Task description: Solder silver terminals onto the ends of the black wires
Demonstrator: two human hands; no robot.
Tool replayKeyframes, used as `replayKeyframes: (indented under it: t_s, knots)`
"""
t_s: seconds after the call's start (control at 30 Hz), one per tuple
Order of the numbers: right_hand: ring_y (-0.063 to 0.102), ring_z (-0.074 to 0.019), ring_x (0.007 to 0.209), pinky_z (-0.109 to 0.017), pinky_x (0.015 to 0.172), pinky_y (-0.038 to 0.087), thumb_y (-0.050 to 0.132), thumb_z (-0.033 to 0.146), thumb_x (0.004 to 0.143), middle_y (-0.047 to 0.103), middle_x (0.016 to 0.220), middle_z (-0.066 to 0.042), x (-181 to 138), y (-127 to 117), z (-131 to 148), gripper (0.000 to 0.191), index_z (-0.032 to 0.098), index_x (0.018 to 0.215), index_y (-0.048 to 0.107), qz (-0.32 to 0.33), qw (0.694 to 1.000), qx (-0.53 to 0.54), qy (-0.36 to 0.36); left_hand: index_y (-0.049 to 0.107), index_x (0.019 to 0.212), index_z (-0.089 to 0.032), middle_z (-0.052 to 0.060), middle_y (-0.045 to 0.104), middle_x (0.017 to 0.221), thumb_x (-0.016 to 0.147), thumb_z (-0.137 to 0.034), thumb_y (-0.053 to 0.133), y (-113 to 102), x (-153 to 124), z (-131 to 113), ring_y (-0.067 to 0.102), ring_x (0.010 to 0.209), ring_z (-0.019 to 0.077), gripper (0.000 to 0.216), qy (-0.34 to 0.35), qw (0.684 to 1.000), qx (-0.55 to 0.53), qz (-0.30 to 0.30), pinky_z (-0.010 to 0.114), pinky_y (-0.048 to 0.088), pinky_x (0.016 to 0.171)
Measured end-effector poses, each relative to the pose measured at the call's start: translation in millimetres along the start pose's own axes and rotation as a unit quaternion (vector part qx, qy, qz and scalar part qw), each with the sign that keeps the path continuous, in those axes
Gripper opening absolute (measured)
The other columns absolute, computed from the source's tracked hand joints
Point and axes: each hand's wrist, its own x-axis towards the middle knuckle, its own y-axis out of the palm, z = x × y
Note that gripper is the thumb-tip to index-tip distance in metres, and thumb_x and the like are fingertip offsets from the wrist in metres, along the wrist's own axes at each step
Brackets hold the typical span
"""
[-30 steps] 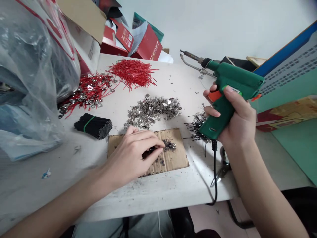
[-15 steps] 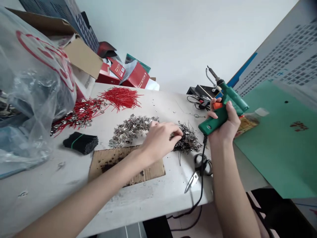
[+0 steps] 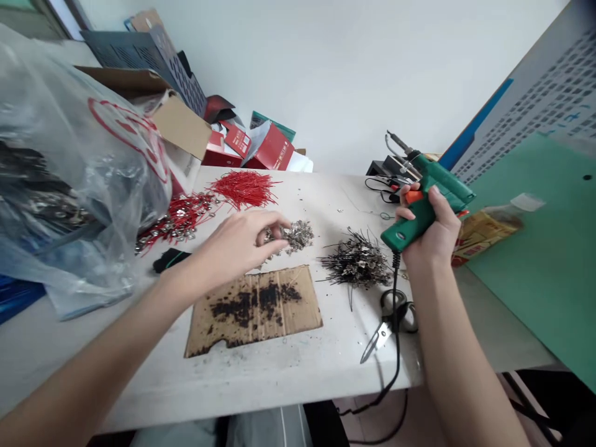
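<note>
My right hand (image 3: 435,226) is wrapped round the grip of a green soldering gun (image 3: 444,186) with an orange trigger, its metal tip pointing up and to the left. My left hand (image 3: 242,242) hovers at a pile of small silver metal terminals (image 3: 300,236), fingers curved and thumb apart; nothing shows in its grasp. The hand covers part of that pile. Right of it lies a heap of black wires with metal ends (image 3: 358,261). A scorched piece of cardboard (image 3: 307,310) rests below the left hand.
Scissors (image 3: 384,326) lie under the gun's black cord (image 3: 397,347). Red wires (image 3: 244,188) and a banded black bundle (image 3: 170,259) are on the left, beside a clear plastic bag (image 3: 84,161). Red boxes (image 3: 272,148) stand at the back. A bottle (image 3: 488,230) lies right.
My left hand has moved left from the black wire heap to the silver terminals, uncovering the cardboard. The view has shifted slightly left. My right hand still holds the soldering gun.
</note>
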Motion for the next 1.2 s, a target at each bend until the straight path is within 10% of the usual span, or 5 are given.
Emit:
replayKeyframes:
  t_s: [0.23,0.6,1.2]
  knots:
    - [0.062,-0.0177,0.093,-0.012,0.043,0.039,0.074,0.014,0.079,0.062,0.090,-0.007,-5,2,-5,0.008,0.016,0.086,0.071,0.015,1.000,-0.026,-0.001,0.072,0.107,-0.022,0.003,0.075,0.107,0.092,-0.025,0.065,7,-18,31,0.067,0.090,0.0206,0.017,-0.019,0.989,0.103,0.103,0.035,0.046,0.083]
    - [0.061,-0.0166,0.090,-0.014,0.045,0.039,0.078,0.019,0.075,0.062,0.091,-0.007,-6,1,-10,0.020,0.016,0.093,0.070,0.032,0.999,-0.043,-0.002,0.073,0.088,-0.018,0.006,0.071,0.092,0.094,-0.016,0.058,45,-2,19,0.064,0.089,0.0238,0.016,-0.007,0.981,0.171,0.095,0.043,0.038,0.089]
    - [0.062,-0.0179,0.097,-0.016,0.044,0.038,0.076,0.024,0.079,0.064,0.093,-0.006,0,-5,-10,0.009,0.020,0.086,0.072,0.042,0.998,-0.043,0.004,0.067,0.084,-0.017,0.003,0.071,0.092,0.095,-0.021,0.057,54,-46,-40,0.065,0.088,0.0214,0.015,0.058,0.986,0.111,0.110,0.041,0.035,0.081]
